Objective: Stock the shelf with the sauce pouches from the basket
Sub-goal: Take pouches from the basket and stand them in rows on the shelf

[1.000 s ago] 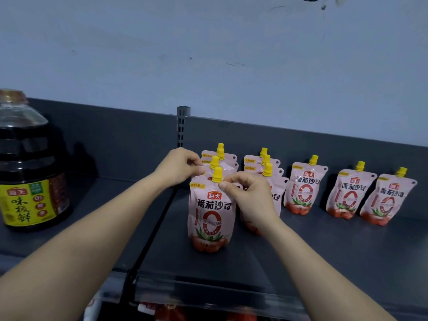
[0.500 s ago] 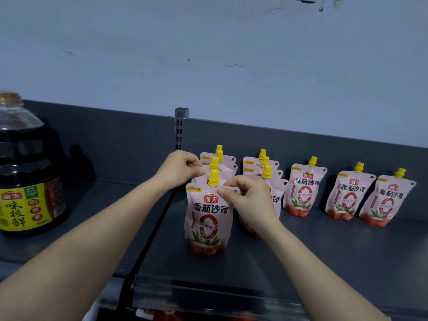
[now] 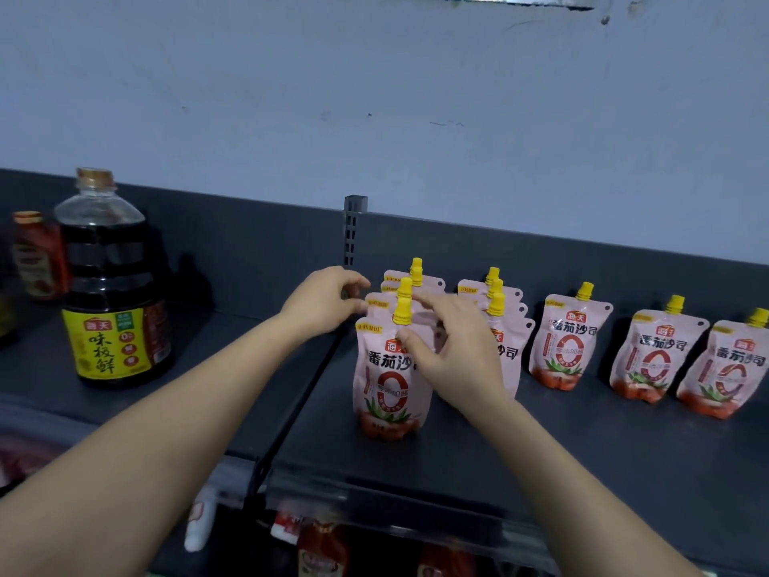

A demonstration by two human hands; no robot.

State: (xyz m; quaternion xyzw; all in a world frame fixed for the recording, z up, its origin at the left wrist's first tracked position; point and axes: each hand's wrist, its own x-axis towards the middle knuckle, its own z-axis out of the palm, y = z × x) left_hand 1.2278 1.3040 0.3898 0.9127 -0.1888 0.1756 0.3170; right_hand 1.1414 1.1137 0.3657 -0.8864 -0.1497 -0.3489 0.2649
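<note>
Pink sauce pouches with yellow caps stand on the dark shelf (image 3: pixel 541 447). The front pouch (image 3: pixel 383 393) heads a row of several. My right hand (image 3: pixel 457 356) pinches its top right, thumb on the front and fingers over the top behind the cap. My left hand (image 3: pixel 324 304) has curled fingers at the top left corners of the pouches behind it. A second row (image 3: pixel 509 360) stands just right, partly hidden by my right hand. Three single pouches (image 3: pixel 568 339) (image 3: pixel 657 356) (image 3: pixel 732 368) stand further right. The basket is out of view.
A big soy sauce bottle (image 3: pixel 112 293) and a smaller red bottle (image 3: pixel 37 256) stand on the left shelf section. A slotted upright post (image 3: pixel 354 226) divides the sections. Red packs (image 3: pixel 320 547) show on the shelf below.
My right hand's fingers have spread and lifted above the front pouch's cap. The pouch stays upright in the same spot. My view has shifted down and right, so the bottles show more.
</note>
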